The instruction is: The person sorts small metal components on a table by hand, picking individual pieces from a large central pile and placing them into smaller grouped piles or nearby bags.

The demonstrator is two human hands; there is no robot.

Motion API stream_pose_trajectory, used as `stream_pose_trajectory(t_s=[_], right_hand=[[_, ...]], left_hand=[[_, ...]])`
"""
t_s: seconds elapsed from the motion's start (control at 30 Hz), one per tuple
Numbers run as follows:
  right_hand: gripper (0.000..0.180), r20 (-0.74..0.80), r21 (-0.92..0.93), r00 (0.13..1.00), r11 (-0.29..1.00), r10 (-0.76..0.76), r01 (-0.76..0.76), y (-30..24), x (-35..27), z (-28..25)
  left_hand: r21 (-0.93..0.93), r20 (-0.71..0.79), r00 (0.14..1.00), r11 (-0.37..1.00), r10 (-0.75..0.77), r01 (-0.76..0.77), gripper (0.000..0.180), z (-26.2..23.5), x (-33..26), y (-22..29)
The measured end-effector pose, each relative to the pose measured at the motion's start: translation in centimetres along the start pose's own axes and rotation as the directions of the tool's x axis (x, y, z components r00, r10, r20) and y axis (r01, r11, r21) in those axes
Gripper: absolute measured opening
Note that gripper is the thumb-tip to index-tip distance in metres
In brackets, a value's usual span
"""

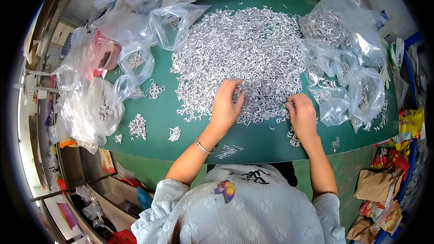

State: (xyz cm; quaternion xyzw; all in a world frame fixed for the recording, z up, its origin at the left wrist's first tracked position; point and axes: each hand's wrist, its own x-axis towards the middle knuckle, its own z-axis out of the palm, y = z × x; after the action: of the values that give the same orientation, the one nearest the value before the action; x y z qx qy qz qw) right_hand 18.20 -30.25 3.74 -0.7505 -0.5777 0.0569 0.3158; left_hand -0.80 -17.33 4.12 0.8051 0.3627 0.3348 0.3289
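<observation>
Your left hand (229,101) is loosely open on the near middle of the pile of small metal pieces (239,49), thumb and forefinger apart, while your right hand (302,114) has its fingertips drawn together at the pile's near right border; you cannot tell whether they pinch a piece. Silvery, curved and heaped loosely, the pieces cover the middle of the green table (266,147), leaving you a strip along its rounded near edge, between clear bags on the left (83,95) and bags on the right (368,47).
</observation>
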Motion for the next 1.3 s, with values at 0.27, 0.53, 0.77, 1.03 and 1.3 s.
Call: stream_pose_trajectory(t_s=[0.27,0.53,0.77,1.03,1.3], right_hand=[[0.016,0.483,0.872,0.846,-0.039,0.225,-0.488,-1.3,1.2,-0.4],[0.016,0.237,0.641,0.961,0.721,0.140,-0.263,-4.4,1.9,2.0],[0.011,0.054,-0.164,0.962,0.948,-0.267,0.273,-7.7,3.9,6.4],[0.014,0.289,0.839,0.927,0.403,0.237,-0.365,-4.8,3.4,0.2],[0.017,0.575,0.762,0.815,-0.409,0.073,-0.501,-4.0,1.8,-0.4]], left_hand=[[-0.068,-0.042,0.993,0.992,-0.111,0.108,0.011,-1.4,-0.3,-0.6],[0.072,-0.101,0.993,0.996,0.058,-0.051,0.021,-2.1,-0.9,-1.9],[0.253,0.025,0.998,0.965,0.064,-0.069,0.026,-1.9,-1.6,-1.1],[0.451,0.249,0.958,0.859,0.139,-0.242,0.020,-1.6,0.2,-1.6],[-0.077,-0.022,0.999,0.996,-0.035,0.034,0.013,-2.6,0.4,-1.6]])
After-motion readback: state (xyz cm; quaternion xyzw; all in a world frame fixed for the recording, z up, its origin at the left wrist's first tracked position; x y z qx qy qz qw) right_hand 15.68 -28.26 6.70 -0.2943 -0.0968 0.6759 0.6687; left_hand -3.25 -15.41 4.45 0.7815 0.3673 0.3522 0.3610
